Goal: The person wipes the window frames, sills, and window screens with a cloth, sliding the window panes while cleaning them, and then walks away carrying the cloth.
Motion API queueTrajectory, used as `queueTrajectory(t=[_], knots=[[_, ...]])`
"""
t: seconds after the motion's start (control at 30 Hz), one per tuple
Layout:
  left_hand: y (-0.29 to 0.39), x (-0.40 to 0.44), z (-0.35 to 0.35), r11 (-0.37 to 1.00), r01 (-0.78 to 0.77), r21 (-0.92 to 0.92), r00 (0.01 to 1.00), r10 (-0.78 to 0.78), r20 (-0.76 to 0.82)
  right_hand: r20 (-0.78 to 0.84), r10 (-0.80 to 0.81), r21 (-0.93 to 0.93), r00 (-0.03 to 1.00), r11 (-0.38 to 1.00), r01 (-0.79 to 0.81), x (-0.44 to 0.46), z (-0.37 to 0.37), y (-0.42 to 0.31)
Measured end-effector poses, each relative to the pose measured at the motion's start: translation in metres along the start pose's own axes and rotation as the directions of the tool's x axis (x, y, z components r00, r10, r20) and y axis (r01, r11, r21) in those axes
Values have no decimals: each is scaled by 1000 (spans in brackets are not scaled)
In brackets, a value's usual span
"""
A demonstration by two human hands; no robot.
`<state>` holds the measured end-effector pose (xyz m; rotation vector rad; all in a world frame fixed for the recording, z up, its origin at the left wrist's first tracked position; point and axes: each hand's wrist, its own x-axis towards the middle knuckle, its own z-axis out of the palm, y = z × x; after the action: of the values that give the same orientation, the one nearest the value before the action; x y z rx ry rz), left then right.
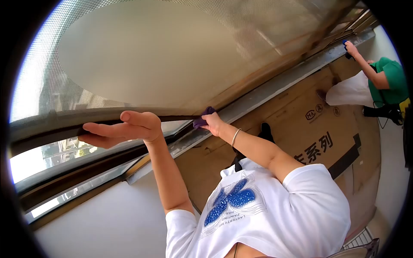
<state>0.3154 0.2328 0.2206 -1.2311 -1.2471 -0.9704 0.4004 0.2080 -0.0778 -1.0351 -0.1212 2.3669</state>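
My left hand [124,129] is at the dark lower rail [56,129] of a mesh window screen [47,77], its fingers stretched out and apart and holding nothing. Whether it presses on the rail is hard to tell. To its right, my right hand [212,124] has its fingers closed round a bunched purple cloth [204,118], held against the right part of the same rail, just above the grey sill. A large pale oval shape [146,51] fills much of the screen area above both hands.
A grey ledge [266,96] runs up to the right. Brown cardboard with black printing [318,148] covers the floor. At the far right, another person in a green top [393,77] holds a dark blue object [346,48] at the ledge. A white wall [103,219] stands lower left.
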Motion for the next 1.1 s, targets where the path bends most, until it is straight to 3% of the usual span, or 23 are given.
queueTrajectory(t=[0.1,0.13,0.17,0.23,0.3,0.37,0.43,0.47,0.5,0.53,0.57,0.63,0.67,0.7,0.73,0.77,0.83,0.87,0.9,0.97,1.0,1.03,1.1], knots=[[-3,0,0,999,6,-47,1000,-6,-12,36,-55,22,998,998,54,-59,45,-29],[-2,1,-1,999,13,-42,1000,-12,15,164,-35,35,986,999,29,-72,53,-36],[-1,2,-2,999,24,-35,999,-23,32,131,-68,6,989,998,68,-97,75,-44],[-1,4,0,992,23,-126,1000,-25,-14,315,-60,30,947,998,53,-123,96,-60],[-7,3,0,991,-3,-134,1000,6,24,356,-96,22,930,995,95,-151,117,-81],[-7,3,-6,990,7,-144,1000,-5,13,351,-134,5,927,990,141,-158,112,-85],[-8,2,-11,973,-9,-232,1000,7,-8,503,-70,-11,862,996,87,-158,89,-94],[-10,0,-13,966,-8,-258,1000,2,-22,540,-84,-53,838,990,134,-161,71,-98],[-10,0,-15,960,0,-280,999,-9,-31,480,-137,-72,867,978,194,-161,51,-98],[-10,0,-19,940,31,-341,999,-41,-21,296,-217,-270,930,915,299,-157,27,-97],[-7,2,-23,915,61,-398,997,-72,-13,171,-343,-528,924,760,380,-164,8,-97],[-7,-4,-37,902,136,-410,991,-118,68,146,-474,-625,868,636,452,-177,-40,-94],[-2,-10,-51,941,144,-305,987,-115,113,136,-488,-630,862,630,455,-198,-46,-95],[5,-21,-66,971,144,-190,980,-114,161,103,-449,-473,888,763,441,-219,-51,-95],[14,-35,-78,951,163,-261,973,-111,205,82,-400,-291,913,866,406,-236,-54,-96],[27,-52,-91,928,181,-327,963,-99,252,76,-399,-285,914,870,403,-248,-62,-96],[57,-79,-116,745,330,-580,797,109,594,165,-419,-34,893,902,430,-264,-76,-97],[82,-93,-125,593,479,-647,731,139,668,210,-437,14,875,896,444,-270,-80,-98],[109,-99,-135,494,626,-603,604,181,776,223,-437,20,872,896,444,-277,-80,-101],[160,-107,-143,493,670,-556,462,309,831,261,-401,56,878,914,401,-294,-82,-109],[184,-113,-139,422,754,-503,385,336,859,256,-384,22,887,920,392,-296,-86,-113],[206,-108,-141,496,722,-483,345,347,872,297,-321,4,899,942,335,-304,-93,-116],[236,-135,-131,434,706,-559,443,345,827,272,-308,-366,912,843,394,-321,-119,-129]])
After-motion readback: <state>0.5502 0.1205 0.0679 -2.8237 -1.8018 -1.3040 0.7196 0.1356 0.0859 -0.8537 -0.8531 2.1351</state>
